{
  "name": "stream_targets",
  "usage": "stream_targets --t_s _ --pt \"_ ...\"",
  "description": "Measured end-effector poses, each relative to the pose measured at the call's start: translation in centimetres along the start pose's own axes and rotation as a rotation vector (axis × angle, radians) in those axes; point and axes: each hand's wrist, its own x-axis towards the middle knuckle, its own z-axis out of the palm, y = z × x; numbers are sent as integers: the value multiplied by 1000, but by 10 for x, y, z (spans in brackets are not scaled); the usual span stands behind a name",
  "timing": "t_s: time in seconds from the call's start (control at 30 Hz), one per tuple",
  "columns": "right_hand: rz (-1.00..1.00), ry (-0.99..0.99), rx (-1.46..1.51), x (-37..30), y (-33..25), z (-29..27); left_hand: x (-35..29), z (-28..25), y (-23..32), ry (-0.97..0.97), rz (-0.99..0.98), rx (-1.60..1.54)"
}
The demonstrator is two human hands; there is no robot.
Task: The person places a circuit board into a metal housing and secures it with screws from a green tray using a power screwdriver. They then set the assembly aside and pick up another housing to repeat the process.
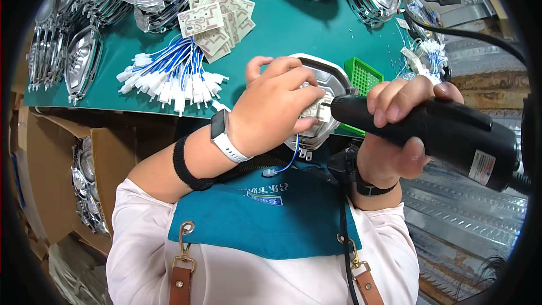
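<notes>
At the table's near edge lies a silvery metal housing, shaped like a shallow many-sided pan. On it sits a small pale circuit board, held down between the thumb and fingers of my left hand, which partly cover it. A blue wire with a clear connector hangs from the board toward my apron. My right hand is wrapped round a black electric screwdriver, lying nearly level. Its nose points left and its thin bit reaches the board; whether a screw is under the tip cannot be made out.
Beyond my left hand are a fan of flat circuit boards and a bundle of blue-white wires with white connectors. Stacked metal housings line the far and left sides. A green basket stands beside the work; a black cable arches at right.
</notes>
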Motion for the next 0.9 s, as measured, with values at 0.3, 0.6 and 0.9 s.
stream_targets --t_s 0.3,0.6,0.9 --pt "152 7 150 12 7 1 -4 4 -3 -42 -62 -35" --pt "77 -21 127 18 7 -1 -3 4 -4 -63 -66 -48" --pt "26 596 -142 -24 -44 -60 1 2 -2 -86 -52 -24"
